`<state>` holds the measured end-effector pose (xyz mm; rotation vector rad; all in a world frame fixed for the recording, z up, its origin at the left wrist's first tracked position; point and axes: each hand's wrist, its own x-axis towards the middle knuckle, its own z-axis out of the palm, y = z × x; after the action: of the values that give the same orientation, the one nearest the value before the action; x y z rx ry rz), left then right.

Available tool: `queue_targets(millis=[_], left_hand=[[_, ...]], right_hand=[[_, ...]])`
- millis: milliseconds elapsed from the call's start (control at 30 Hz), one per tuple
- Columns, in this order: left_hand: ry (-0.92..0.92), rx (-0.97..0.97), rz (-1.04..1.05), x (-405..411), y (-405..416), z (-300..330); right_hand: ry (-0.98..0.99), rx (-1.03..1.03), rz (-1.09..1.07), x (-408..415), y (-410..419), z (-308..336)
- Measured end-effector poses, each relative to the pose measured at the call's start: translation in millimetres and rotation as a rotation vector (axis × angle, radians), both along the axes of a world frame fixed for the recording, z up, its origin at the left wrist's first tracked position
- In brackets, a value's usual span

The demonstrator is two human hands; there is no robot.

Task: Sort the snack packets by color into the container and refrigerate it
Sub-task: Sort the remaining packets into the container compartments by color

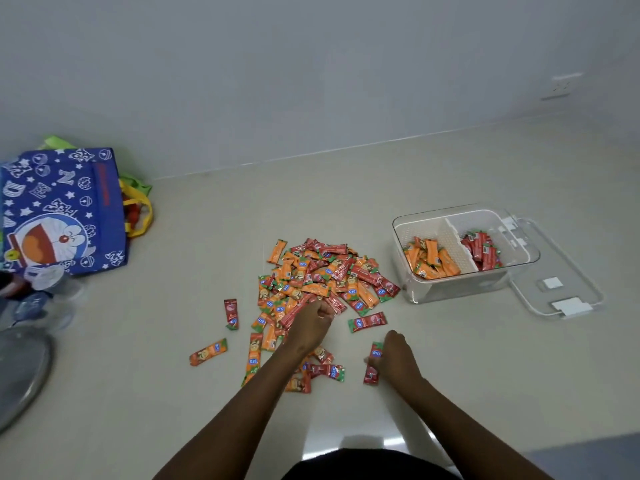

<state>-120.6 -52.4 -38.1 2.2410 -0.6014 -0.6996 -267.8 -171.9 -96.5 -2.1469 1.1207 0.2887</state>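
Snack packets [322, 282], orange and red mixed, lie heaped on the pale floor [450, 358] straight ahead of me, with loose ones scattered toward my knees and off to the left. The blue cartoon tote bag [62, 209] slumps at the far left by the wall. Right of the heap, nearly touching its edge, stands the clear divided container [408, 289]: orange packets in its left compartment, red in its right, its lid [568, 282] flat on the floor just beyond. Bare floor stays open in front of the container and along the wall. My left hand [311, 322] is curled into the heap's near edge, closed on red packets there. My right hand [394, 355] pinches a single red packet [373, 362] against the floor.
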Motion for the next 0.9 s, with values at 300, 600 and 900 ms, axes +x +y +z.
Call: queue_targets(millis=[300,600,900], left_hand=[[-0.306,0.235,-0.490,-18.0,-68.5,-44.5],[-0.210,0.262,-0.367,-4.8,-57.5,-58.1],[0.051,0.011,0.171,49.6,-27.0,-22.4]], right_hand=[[-0.209,0.347,-0.386,-14.4,-18.1,16.0],[-0.304,0.328,-0.374,12.8,-43.6,36.0],[-0.349,-0.192,0.060,119.0,-74.0,13.5]])
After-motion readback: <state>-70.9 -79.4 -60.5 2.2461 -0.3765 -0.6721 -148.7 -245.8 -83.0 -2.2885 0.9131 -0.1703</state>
